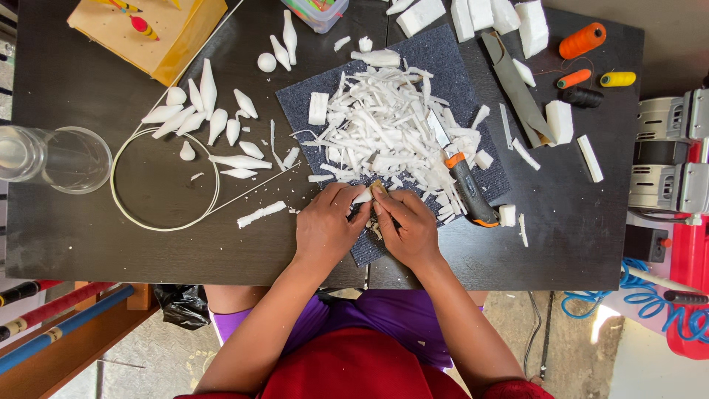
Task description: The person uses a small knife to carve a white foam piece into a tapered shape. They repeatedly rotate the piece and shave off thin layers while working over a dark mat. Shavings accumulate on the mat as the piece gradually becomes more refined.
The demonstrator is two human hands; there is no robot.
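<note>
Two hands (325, 225) (410, 225) on one foam piece (363, 196), one knife (465, 185), four spools (582, 40)

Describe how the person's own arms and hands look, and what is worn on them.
Both forearms are bare from the elbow down: no sleeves reach them. The left hand and right hand wear no gloves, and no rings, watch or bracelet show. Nearer the body is purple fabric and red fabric.

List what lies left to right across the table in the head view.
Clear glass jar → white cord loop → carved white foam shapes → pile of foam shavings → utility knife → orange thread spool.
</note>
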